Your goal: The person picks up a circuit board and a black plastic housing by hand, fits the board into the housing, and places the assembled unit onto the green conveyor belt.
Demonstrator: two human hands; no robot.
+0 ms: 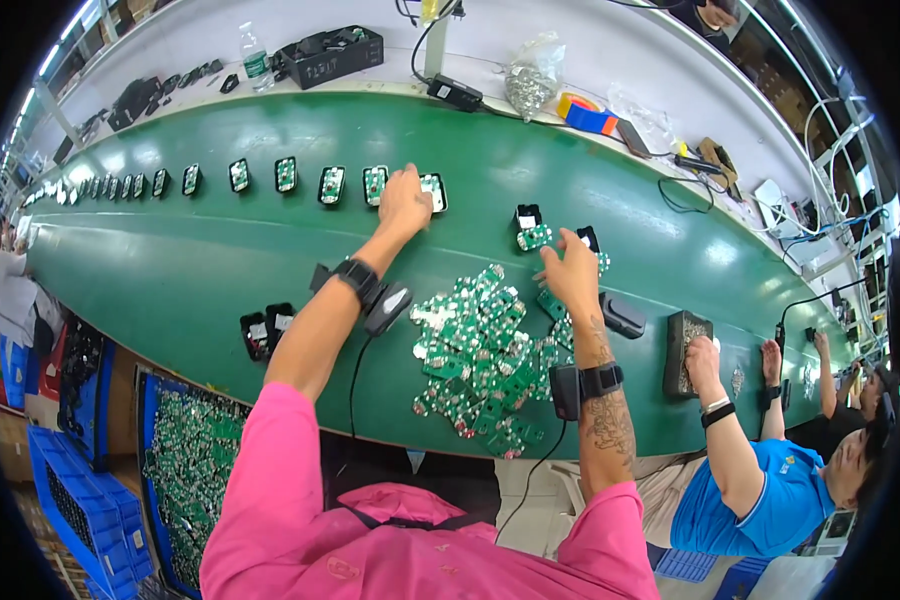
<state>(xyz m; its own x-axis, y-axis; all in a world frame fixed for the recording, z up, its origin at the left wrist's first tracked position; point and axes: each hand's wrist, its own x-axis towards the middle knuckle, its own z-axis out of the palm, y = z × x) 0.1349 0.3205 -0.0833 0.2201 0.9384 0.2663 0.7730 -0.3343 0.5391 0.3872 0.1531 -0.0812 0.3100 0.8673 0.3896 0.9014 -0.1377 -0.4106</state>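
Observation:
My left hand (407, 203) is at the right end of a row of small black plastic housings, its fingers closed at the edge of a housing with a pale inside (434, 190). Just left of it sits a housing with a green circuit board (374, 184). My right hand (573, 272) has thumb and forefinger apart, with nothing visible between them. Beyond its fingers is a black housing (589, 238), partly hidden. Another housing (527, 215) lies to its left, a green board (535, 237) at its near end. A heap of loose circuit boards (480, 350) lies between my forearms.
Two black housings (266, 330) lie near the green table's left front edge. A blue crate of boards (195, 470) stands below. To the right, a co-worker in blue (760, 490) reaches into a dark box (682, 350). A bottle (256, 62) and black bin (332, 57) stand behind.

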